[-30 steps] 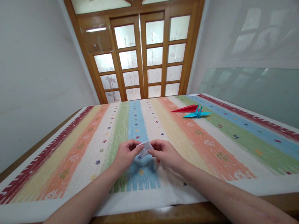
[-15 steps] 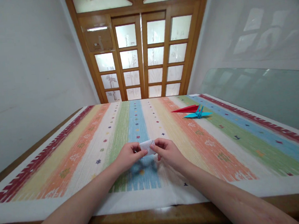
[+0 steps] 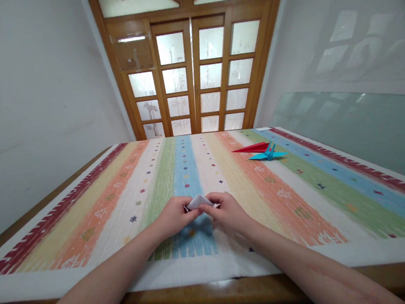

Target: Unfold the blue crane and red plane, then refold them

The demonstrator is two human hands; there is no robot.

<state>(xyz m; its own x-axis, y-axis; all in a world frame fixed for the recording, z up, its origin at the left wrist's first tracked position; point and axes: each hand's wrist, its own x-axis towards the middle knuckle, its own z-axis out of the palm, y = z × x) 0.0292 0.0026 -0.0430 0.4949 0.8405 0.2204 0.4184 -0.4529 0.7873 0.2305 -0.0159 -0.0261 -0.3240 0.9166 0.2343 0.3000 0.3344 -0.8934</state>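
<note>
Though small, white paper [image 3: 200,200] between hands [image 3: 175,217]

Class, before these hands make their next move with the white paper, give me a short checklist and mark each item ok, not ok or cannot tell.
1. Left hand has a grip on the white paper: ok, at its left side.
2. Right hand has a grip too: ok, at the right side, thumb at the paper's lower edge.
3. A hand is free: not ok, both hold the paper.
4. Blue paper crane and red folded paper are out of the way: ok, they lie farther back on the striped tablecloth, to the right.
5. Creases are sharp and lined up: cannot tell, too small and partly covered by fingers.
</note>
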